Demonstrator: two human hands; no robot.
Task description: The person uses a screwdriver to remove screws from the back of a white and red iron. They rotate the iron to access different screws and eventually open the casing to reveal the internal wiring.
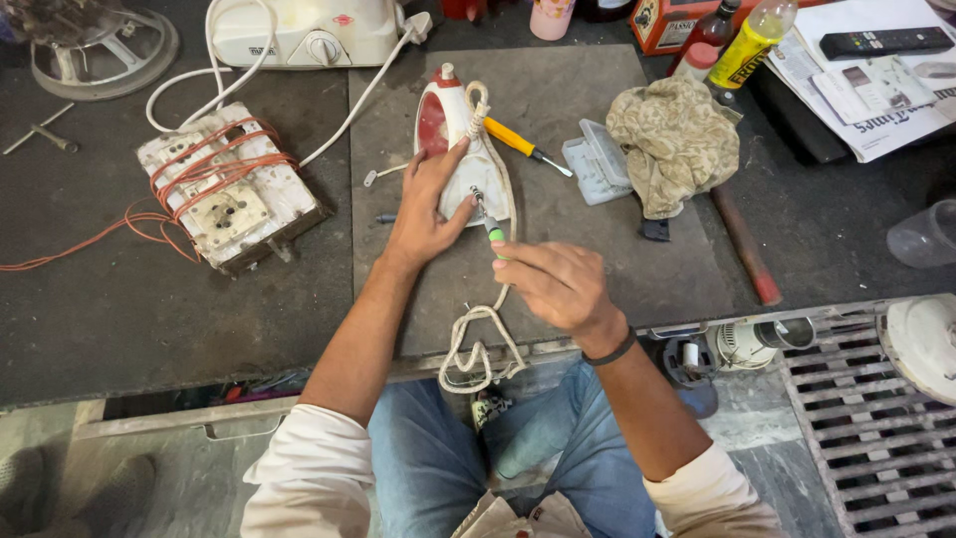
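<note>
Bottles stand at 1 o'clock on the bench: a yellow bottle (754, 40) with a clear top and a dark bottle (709, 35) beside it; what they hold cannot be told. A clear plastic cup (923, 236) at 3 o'clock looks to have nothing in it.

At the middle of the grey mat (597, 269) lies the red-and-white clothes iron (460, 149), its long axis running 12 to 6 o'clock; which end is the nose cannot be told. Its braided cord (480, 349) loops off the bench edge at 6 o'clock.

The left hand (426, 214) lies flat on the iron's left side, fingers spread, pressing rather than gripping. The right hand (558, 284) pinches a green-handled screwdriver (490, 224) between thumb and fingers, tip pointing toward 11 o'clock and touching the iron's near end.

A yellow-handled screwdriver (518, 141) lies just beside the iron at 2 o'clock. A crumpled cloth (675, 139) sits further right, a wire-wrapped switchboard (227, 184) at 9 o'clock.
</note>
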